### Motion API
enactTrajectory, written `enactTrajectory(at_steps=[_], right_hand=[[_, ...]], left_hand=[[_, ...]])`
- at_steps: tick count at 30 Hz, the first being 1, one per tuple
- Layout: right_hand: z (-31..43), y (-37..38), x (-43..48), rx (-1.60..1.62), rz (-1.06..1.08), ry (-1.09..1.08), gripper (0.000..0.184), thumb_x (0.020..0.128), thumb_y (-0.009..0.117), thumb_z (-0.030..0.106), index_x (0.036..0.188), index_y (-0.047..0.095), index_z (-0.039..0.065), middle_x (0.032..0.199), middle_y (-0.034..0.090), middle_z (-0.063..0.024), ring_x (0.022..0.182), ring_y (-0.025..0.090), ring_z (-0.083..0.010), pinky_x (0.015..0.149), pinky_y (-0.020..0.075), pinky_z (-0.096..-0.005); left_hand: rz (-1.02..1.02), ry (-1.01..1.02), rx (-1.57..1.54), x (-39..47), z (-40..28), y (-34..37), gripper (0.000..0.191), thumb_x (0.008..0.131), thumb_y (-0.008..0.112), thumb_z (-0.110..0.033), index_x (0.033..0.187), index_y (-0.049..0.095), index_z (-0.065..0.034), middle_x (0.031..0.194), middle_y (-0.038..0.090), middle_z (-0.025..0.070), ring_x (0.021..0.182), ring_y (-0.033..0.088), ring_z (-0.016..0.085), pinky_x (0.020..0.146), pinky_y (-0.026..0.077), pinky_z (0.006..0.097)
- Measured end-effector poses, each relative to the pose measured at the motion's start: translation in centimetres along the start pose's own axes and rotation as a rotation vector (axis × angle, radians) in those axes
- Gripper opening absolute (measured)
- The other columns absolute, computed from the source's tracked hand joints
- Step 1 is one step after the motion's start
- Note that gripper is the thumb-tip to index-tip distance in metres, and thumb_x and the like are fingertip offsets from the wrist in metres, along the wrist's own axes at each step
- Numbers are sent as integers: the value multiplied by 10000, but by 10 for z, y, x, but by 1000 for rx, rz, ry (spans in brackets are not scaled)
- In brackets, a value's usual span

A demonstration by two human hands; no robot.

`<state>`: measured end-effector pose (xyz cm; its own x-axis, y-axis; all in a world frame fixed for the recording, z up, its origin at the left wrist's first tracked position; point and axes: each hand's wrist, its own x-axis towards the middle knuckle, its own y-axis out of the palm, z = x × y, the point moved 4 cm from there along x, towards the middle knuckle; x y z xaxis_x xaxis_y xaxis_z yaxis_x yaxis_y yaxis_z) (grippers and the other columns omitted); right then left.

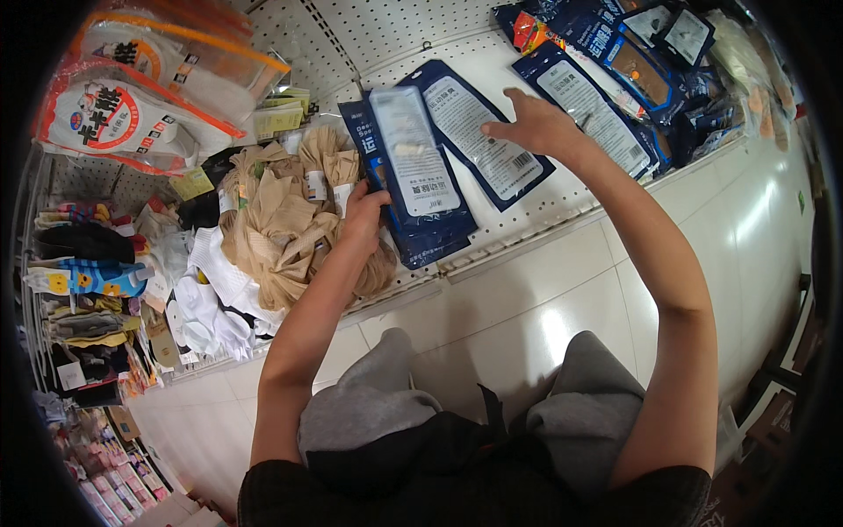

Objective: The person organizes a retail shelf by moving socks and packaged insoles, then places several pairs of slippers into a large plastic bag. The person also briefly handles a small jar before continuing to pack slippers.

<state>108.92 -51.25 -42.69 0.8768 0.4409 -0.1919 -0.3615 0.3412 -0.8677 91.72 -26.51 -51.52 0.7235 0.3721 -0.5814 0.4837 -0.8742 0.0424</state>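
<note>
My left hand [364,217] grips the left edge of a small stack of navy blue plastic packets [421,165] with white printed panels, which rests near the shelf's front edge. Close to its right side lies another navy packet [484,132], back panel up. Over this one my right hand [527,125] hovers with thumb and fingers apart and holds nothing; whether a fingertip touches the packet I cannot tell. Further right is a navy packet [586,109] lying slantwise, partly on other packets.
Bundles of beige nylon stockings [283,230] and white socks [211,316] lie left on the perforated metal shelf [520,221]. Orange-edged bags [125,118] stand behind them. More navy insole packets [639,66] are piled at the right. Tiled floor [487,296] shows below the shelf's edge.
</note>
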Motion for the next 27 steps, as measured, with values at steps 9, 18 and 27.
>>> enactTrajectory(at_steps=[9, 18, 27], right_hand=[[29, 78, 3, 1016, 325, 72, 532, 767, 716, 175, 1212, 539, -57, 937, 673, -127, 798, 631, -199, 675, 502, -330], [102, 5, -32, 424, 246, -179, 443, 798, 672, 179, 1151, 518, -42, 768, 648, -145, 546, 622, -188, 477, 508, -315], [92, 78, -29, 946, 374, 5, 612, 868, 657, 257, 1330, 447, -85, 1073, 635, -180, 687, 654, -199, 573, 553, -323]], left_hand=[[163, 265, 216, 9, 3, 7, 471, 763, 570, -43, 1227, 503, 7, 1101, 633, 93, 975, 612, 228, 848, 486, 347], [109, 191, 333, 20, -14, -2, 363, 855, 533, -134, 1185, 551, 14, 1014, 659, 141, 885, 646, 228, 819, 511, 360], [257, -91, -341, -12, -31, -16, 721, 922, 438, -645, 1269, 534, -20, 1091, 657, 142, 902, 683, 252, 760, 582, 369]])
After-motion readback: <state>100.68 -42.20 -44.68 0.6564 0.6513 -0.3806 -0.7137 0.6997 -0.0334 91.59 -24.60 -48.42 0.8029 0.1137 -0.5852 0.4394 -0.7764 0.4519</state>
